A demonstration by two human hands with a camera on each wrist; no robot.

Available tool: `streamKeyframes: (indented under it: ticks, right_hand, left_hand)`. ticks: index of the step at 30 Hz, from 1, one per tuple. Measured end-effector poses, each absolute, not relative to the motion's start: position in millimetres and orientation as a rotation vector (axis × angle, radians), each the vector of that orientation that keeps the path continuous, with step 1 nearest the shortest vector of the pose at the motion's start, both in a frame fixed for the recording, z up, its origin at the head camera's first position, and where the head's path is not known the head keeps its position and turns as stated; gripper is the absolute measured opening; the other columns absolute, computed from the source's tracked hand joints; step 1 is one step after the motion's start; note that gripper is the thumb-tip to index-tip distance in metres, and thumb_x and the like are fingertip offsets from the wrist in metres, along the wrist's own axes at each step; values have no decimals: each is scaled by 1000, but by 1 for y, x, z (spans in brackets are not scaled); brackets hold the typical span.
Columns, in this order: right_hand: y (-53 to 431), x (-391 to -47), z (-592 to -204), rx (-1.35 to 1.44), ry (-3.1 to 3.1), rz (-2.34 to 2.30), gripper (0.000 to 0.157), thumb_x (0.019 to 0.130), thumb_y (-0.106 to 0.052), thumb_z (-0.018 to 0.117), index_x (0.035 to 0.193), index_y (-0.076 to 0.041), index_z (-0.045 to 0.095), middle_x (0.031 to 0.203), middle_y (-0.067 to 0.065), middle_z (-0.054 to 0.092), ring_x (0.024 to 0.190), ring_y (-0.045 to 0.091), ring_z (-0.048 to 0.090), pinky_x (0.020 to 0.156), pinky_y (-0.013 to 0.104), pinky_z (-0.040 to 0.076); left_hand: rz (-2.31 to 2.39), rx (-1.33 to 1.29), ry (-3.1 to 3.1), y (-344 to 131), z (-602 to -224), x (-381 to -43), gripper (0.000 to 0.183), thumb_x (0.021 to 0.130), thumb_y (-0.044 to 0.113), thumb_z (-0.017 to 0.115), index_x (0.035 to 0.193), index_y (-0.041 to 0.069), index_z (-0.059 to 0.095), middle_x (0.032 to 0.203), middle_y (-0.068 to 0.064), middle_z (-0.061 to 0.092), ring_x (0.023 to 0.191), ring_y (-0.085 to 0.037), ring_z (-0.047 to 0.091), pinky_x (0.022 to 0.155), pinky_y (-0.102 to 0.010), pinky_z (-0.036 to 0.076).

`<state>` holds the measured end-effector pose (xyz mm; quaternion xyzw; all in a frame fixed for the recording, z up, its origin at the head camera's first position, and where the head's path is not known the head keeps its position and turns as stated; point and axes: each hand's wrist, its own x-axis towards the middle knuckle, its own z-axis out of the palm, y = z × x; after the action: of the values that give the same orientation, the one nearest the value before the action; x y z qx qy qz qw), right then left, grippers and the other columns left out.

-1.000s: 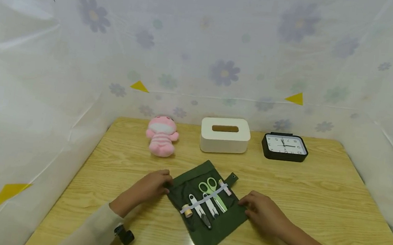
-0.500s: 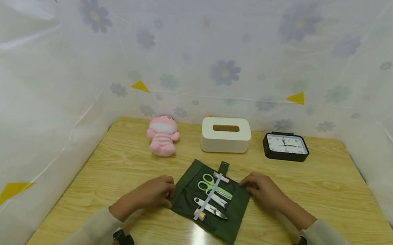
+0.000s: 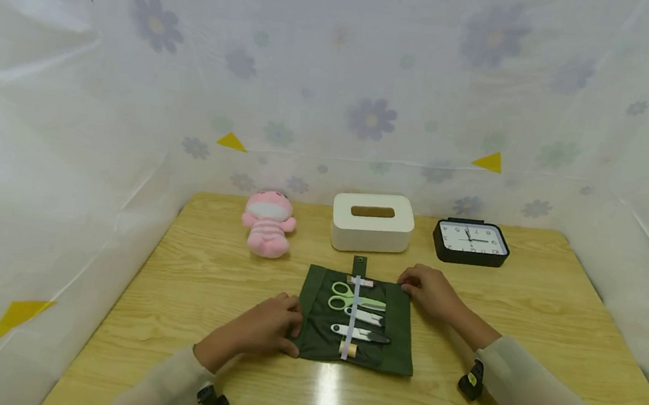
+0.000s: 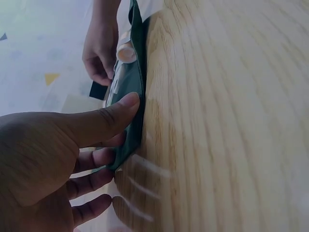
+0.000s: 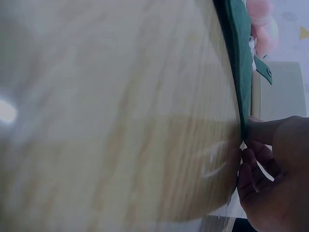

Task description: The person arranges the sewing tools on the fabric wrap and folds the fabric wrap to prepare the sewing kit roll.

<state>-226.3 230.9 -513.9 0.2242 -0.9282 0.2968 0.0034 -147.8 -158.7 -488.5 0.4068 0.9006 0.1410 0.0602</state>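
Observation:
A dark green fabric sewing kit [image 3: 364, 356] lies unfolded on the table, nearly square to its front edge. A pale elastic strap across it holds green-handled scissors [image 3: 341, 302], two white-handled tools [image 3: 346, 331] and a yellowish thread spool [image 3: 351, 350]. Under the strap's top sits a small pinkish item [image 3: 365, 283]. My left hand [image 3: 270, 324] grips the left edge near its lower corner, thumb on top of the fabric in the left wrist view. At the upper right corner, my right hand [image 3: 429, 291] pinches the cloth between thumb and fingers. A snap tab [image 3: 359, 265] points away from me.
Along the back of the wooden table [image 3: 206, 256] stand a pink plush toy [image 3: 268, 224], a white tissue box [image 3: 371, 230] and a black-framed clock [image 3: 471, 243]. Behind them hangs a flower-printed white sheet [image 3: 313, 82].
The sewing kit has turned counterclockwise from a diagonal lie to nearly straight. My right hand has moved away from me with its corner; my left hand has shifted slightly right and toward me.

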Motion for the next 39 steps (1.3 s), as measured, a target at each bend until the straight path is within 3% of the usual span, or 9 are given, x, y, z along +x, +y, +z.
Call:
streamKeyframes:
  ticks: [13, 24, 30, 39]
  right_hand:
    - [232, -227, -515, 633, -2906, 987, 8, 96, -5, 72, 101, -11, 75, 91, 0, 65, 83, 15, 60, 75, 38, 50]
    - [235, -221, -518, 658, -2930, 970, 20, 97, -14, 73, 116, -8, 72, 104, 3, 66, 95, 21, 64, 84, 43, 54]
    - [234, -199, -518, 654, -2893, 852, 34, 95, -18, 76, 126, -5, 69, 114, 9, 64, 108, 31, 60, 92, 52, 51]
    - [230, -144, -505, 766, -2886, 857, 39, 92, -19, 80, 129, -12, 68, 123, 4, 63, 116, 28, 60, 95, 50, 52]
  left_hand:
    - [460, 1138, 2688, -159, -494, -151, 37, 77, 45, 90, 81, 25, 59, 94, 12, 50, 84, -8, 42, 74, -25, 41]
    - [469, 1118, 2665, -158, -498, -150, 38, 78, 49, 88, 82, 26, 58, 94, 13, 48, 83, -7, 41, 73, -24, 39]
    - [461, 1124, 2662, -158, -494, -147, 36, 79, 47, 88, 84, 26, 59, 94, 11, 48, 84, -8, 42, 73, -24, 40]
    - [496, 1173, 2651, -157, -492, -140, 26, 84, 39, 86, 88, 27, 63, 102, 13, 49, 91, -6, 44, 78, -24, 42]
